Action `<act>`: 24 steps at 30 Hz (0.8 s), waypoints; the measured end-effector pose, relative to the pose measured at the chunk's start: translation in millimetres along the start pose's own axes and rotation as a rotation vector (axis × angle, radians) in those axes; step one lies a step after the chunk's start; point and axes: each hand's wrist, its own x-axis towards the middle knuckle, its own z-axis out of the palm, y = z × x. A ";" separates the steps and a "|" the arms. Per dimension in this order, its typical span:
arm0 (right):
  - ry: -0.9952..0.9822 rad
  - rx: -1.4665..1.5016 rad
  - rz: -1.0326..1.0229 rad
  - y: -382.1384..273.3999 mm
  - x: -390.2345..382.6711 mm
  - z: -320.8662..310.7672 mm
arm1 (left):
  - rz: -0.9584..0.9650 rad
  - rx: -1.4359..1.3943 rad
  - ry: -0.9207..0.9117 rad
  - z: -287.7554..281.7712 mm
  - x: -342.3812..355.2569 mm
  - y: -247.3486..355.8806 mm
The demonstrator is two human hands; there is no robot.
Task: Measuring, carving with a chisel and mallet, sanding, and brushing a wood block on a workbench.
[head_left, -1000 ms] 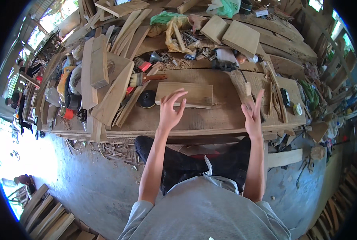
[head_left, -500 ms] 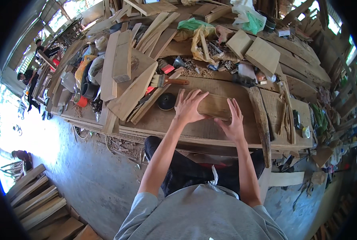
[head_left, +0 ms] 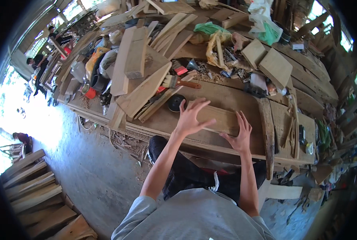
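Observation:
A short rectangular wooden block lies flat on the workbench in front of me. At its left end my left hand is open, fingers spread and thumb reaching over the near side. My right hand curves around the right end, open, with its thumb near the block's front edge. Neither hand has closed on the wood; whether the fingertips touch it I cannot tell. A round black disc-shaped thing sits just left of the block. Beyond it rests a paintbrush with a brown handle.
Planks are piled at the left of the bench. Loose hardware and plastic bags lie at the back. A long, curved wooden piece overhangs the front edge at right. Other people are far left.
The view has shifted, so the bench appears lower and further right. My left hand has loosened from the block's left end, its fingers and thumb spreading wider. The right hand stays beside the other end.

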 end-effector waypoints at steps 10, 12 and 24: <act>-0.014 0.156 0.041 -4.4 5.0 -1.5 | -0.044 -0.224 0.276 -25.0 -0.5 -99.0; -0.014 0.166 0.027 -4.4 4.0 -0.8 | -0.092 -0.273 0.217 -34.2 4.7 -95.7; -0.003 0.309 0.091 7.2 2.0 7.3 | 0.216 -0.352 0.110 79.3 8.1 66.3</act>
